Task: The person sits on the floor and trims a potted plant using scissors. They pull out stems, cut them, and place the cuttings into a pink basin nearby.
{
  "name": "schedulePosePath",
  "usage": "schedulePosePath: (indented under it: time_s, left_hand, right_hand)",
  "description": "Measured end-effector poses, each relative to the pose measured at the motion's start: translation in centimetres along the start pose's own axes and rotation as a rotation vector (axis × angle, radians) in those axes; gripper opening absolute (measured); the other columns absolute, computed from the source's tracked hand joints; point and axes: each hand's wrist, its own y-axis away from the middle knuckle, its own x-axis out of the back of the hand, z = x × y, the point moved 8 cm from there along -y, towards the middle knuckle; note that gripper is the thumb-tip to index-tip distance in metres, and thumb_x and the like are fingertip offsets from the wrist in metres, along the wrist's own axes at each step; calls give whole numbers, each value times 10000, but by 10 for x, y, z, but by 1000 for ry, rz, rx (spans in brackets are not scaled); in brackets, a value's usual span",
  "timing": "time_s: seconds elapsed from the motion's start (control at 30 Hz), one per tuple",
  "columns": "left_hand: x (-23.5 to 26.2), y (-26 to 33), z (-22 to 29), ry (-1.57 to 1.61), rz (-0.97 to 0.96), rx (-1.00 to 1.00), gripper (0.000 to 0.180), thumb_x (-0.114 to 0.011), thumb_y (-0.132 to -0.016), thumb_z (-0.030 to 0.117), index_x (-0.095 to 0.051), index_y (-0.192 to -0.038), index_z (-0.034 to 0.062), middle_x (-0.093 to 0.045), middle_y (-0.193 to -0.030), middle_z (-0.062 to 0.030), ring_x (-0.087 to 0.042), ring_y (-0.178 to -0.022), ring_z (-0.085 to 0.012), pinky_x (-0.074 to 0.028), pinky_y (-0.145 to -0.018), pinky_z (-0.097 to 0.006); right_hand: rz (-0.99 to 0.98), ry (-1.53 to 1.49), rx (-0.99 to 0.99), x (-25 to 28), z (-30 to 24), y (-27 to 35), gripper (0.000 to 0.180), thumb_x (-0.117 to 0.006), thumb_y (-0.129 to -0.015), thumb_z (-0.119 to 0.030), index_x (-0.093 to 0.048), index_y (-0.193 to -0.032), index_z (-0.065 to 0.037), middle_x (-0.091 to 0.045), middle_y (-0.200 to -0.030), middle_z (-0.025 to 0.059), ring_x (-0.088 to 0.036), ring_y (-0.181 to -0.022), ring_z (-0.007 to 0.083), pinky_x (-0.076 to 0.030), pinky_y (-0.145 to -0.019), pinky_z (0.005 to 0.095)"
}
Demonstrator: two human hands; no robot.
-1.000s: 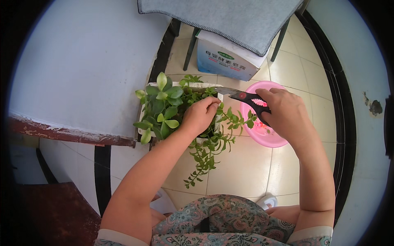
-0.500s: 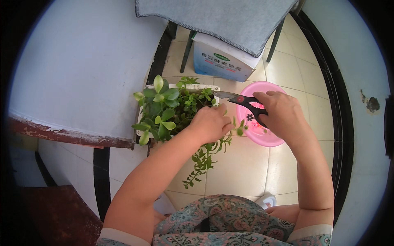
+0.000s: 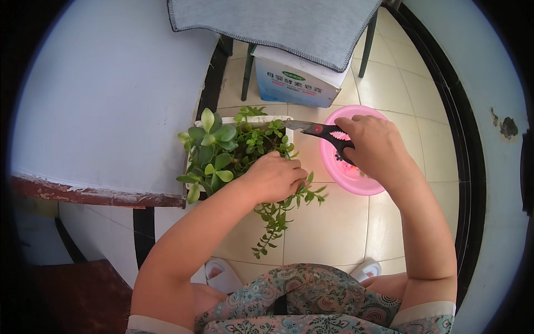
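Observation:
A white rectangular planter (image 3: pixel 263 118) holds a broad-leaved succulent (image 3: pixel 225 133) on its left and a finer-leaved trailing plant (image 3: pixel 272 222) on its right. Curled fingers of my left hand (image 3: pixel 275 177) close around the trailing stems at the planter's near right side, and leafy ends stick out past the knuckles. My right hand (image 3: pixel 376 147) grips black-handled scissors (image 3: pixel 318 130) with a red pivot. Their blades point left, with the tips over the planter's far right corner among small leaves. My fingers partly cover the handles.
Under my right hand, a pink basin (image 3: pixel 356 188) sits on the tiled floor with small bright bits in it. Beyond stand a cardboard box (image 3: pixel 297 83) and a grey cloth (image 3: pixel 272 28) over a dark-legged stand. A pale panel (image 3: pixel 111 106) flanks the left, a wall (image 3: pixel 500 178) the right.
My left hand has drawn slightly toward me, and the leafy ends beside it have shifted down and left. The scissors stay near the planter's far right corner. The whole view has shifted slightly.

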Motion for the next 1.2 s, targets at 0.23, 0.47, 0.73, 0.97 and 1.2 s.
schedulePosePath:
  time_s: [0.23, 0.47, 0.73, 0.97, 1.2]
  left_hand:
    - [19, 25, -35, 249, 169, 402, 191, -583, -893, 280, -667, -966, 125, -655, -768, -62, -618, -714, -271, -462, -672, -383]
    - [2, 38, -61, 287, 204, 686, 386, -654, -831, 193, -561, -1205, 160, -607, -882, -62, -624, -725, -260, -489, -671, -397]
    - [5, 33, -62, 16, 293, 578, 395, -681, -783, 193, -571, -1158, 137, -464, -1101, -96, -593, -944, -290, -481, -790, -441]
    - [9, 25, -66, -74, 371, 578, 184, -654, -834, 183, -577, -973, 92, -528, -992, -77, -593, -936, -289, -462, -788, -421]
    - [11, 24, -79, -11, 448, 535, 107, -636, -829, 143, -588, -918, 108, -579, -943, -57, -599, -899, -288, -465, -781, -415]
  right_hand:
    - [-41, -1, -35, -4, 6, 1, 309, -721, -714, -87, -652, -1014, -56, -658, -780, 120, -647, -764, 280, -500, -666, 395]
    - [-18, -11, -12, -4, -1, -2, 273, -706, -722, -72, -653, -989, -51, -649, -758, 118, -642, -747, 279, -496, -652, 395]
    - [-32, 13, -2, -5, -2, -1, 206, -697, -751, -84, -652, -948, -45, -648, -722, 119, -649, -713, 281, -501, -636, 384]
    - [-18, 0, 4, -7, -1, 0, 183, -678, -766, -80, -651, -943, -44, -648, -722, 124, -645, -702, 290, -503, -637, 389]
    - [18, -22, 42, -6, -3, 0, 164, -669, -757, -64, -648, -917, -32, -642, -713, 128, -643, -697, 291, -503, -631, 395]
